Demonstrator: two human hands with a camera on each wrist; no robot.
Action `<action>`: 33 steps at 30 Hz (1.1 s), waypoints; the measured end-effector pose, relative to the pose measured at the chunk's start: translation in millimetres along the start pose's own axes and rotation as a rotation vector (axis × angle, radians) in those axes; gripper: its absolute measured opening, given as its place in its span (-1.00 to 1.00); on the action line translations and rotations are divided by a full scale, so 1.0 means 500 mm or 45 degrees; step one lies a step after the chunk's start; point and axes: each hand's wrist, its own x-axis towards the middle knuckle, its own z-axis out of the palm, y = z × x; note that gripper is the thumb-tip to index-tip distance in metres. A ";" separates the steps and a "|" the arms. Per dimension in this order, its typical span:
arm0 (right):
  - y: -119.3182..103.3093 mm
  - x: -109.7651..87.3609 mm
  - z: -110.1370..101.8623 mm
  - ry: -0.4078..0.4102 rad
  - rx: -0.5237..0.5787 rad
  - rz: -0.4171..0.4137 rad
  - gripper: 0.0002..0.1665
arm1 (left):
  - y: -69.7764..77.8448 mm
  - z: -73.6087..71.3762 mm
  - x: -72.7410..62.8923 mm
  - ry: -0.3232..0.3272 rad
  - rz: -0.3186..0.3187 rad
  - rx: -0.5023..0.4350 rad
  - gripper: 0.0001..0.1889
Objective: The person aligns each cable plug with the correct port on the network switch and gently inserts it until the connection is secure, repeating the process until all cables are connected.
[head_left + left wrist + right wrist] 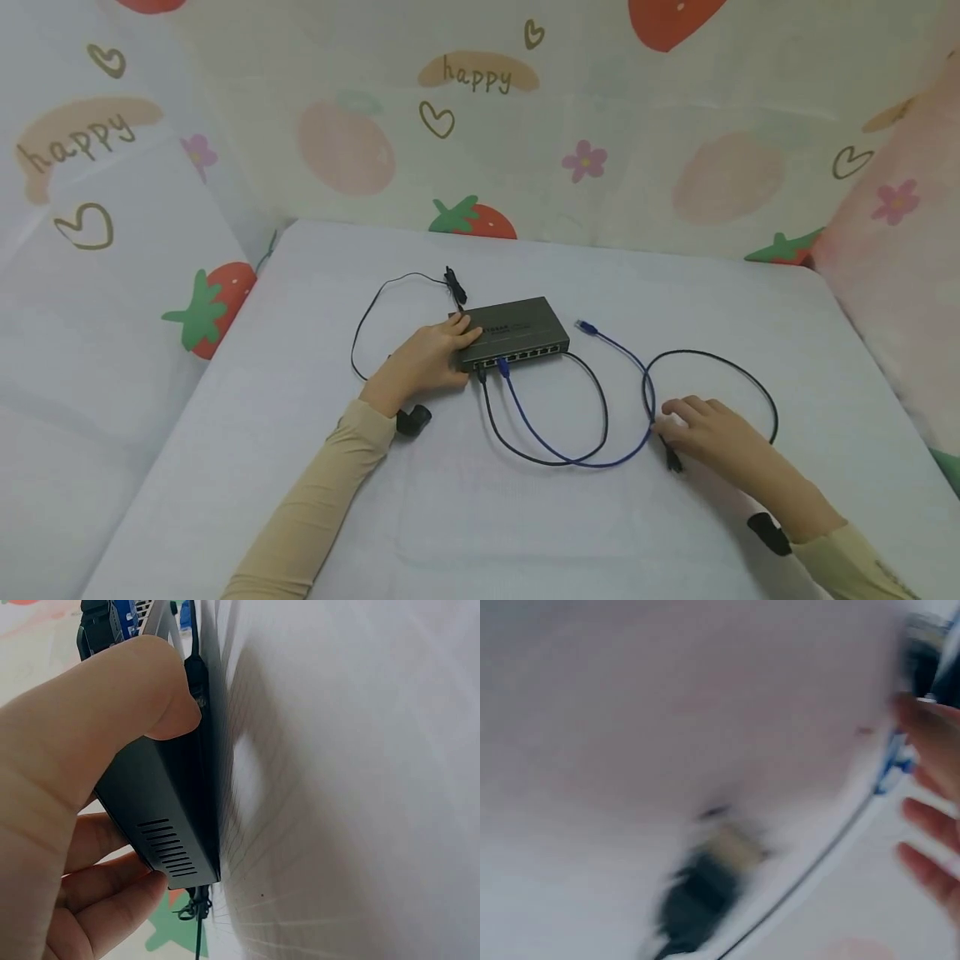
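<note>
My left hand grips the left end of a black network switch, thumb along its front lower edge and fingers at the far side. In the left wrist view, the switch's vented side shows between thumb and fingers. A blue network cable and a black network cable are plugged into the front ports. My right hand hovers by another black cable, fingers loosely bent and apart. That cable's black plug lies below the fingertips; it is blurred in the right wrist view.
The blue cable's free plug lies right of the switch. A thin black power cord loops behind and left, with a tied bundle at the back. A white cloth covers the table; patterned curtains surround it.
</note>
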 end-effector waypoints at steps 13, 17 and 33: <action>0.026 0.009 0.018 0.104 -0.034 -0.247 -0.33 | -0.005 0.002 -0.002 0.014 0.016 -0.012 -0.23; 0.045 0.019 0.019 0.194 0.004 -0.179 -0.71 | -0.002 0.003 -0.002 0.017 0.011 -0.015 -0.23; 0.110 0.067 -0.028 0.131 -0.057 0.067 -0.68 | 0.001 0.001 -0.001 0.001 -0.002 -0.020 -0.23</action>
